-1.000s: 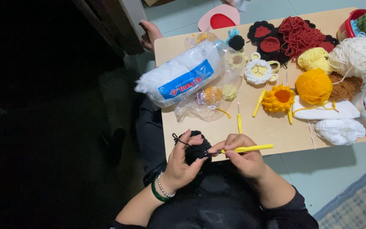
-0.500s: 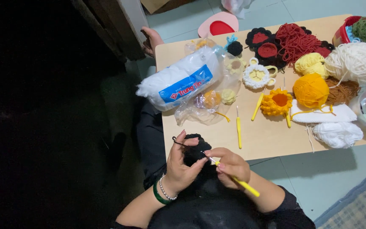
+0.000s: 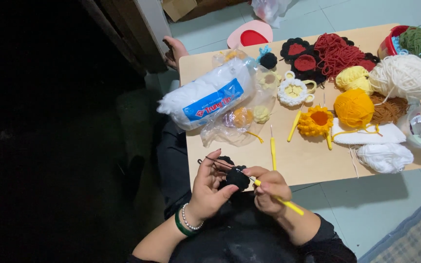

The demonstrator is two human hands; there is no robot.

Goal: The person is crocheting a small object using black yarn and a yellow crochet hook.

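Low in the frame, just left of centre, the left hand (image 3: 209, 187) pinches a small black crochet piece (image 3: 237, 178) between thumb and fingertips, its grip pressed together on the piece, with a black strand of yarn (image 3: 215, 162) running up over the raised fingers. Just to the right, the right hand (image 3: 270, 190) has its grip closed around a yellow-handled crochet hook (image 3: 279, 198); the metal tip meets the black piece and the handle slants down toward the lower right. Both hands sit at the near edge of the wooden worktop (image 3: 308, 160), over the person's dark lap.

On the worktop above them lies a second yellow hook (image 3: 272, 151), apart from the hands. At centre left sits a clear bag of white stuffing (image 3: 205, 97). Toward the centre right are an orange crochet flower (image 3: 316, 122), a ball of orange yarn (image 3: 354, 107), a ball of cream yarn (image 3: 404, 75) and a loose heap of red yarn (image 3: 336, 51). A white crochet piece (image 3: 385, 157) lies near the right edge
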